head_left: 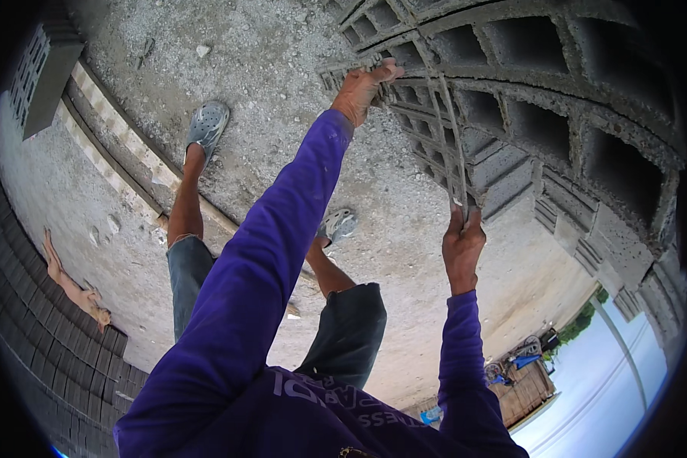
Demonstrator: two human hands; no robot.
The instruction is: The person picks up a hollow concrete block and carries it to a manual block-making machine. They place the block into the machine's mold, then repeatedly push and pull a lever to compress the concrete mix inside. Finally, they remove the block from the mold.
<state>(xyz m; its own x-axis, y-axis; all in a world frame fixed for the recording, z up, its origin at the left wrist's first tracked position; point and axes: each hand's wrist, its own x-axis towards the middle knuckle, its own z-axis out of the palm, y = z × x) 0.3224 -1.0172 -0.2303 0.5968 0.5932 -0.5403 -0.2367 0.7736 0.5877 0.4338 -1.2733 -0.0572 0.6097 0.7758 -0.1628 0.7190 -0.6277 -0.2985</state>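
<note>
we look down past purple sleeves at a row of grey hollow concrete blocks (542, 99) standing on sandy ground (267, 61). left hand (362, 88) reaches far out, fingers spread flat on the end block's top. right hand (462, 246) sits nearer, clenched round the near end of a thin metal strip (444, 122) that runs across the block tops between both hands. hands well apart. grey clogs on both feet. a tan dog (72, 286) lies beside stacked blocks (46, 336).
</note>
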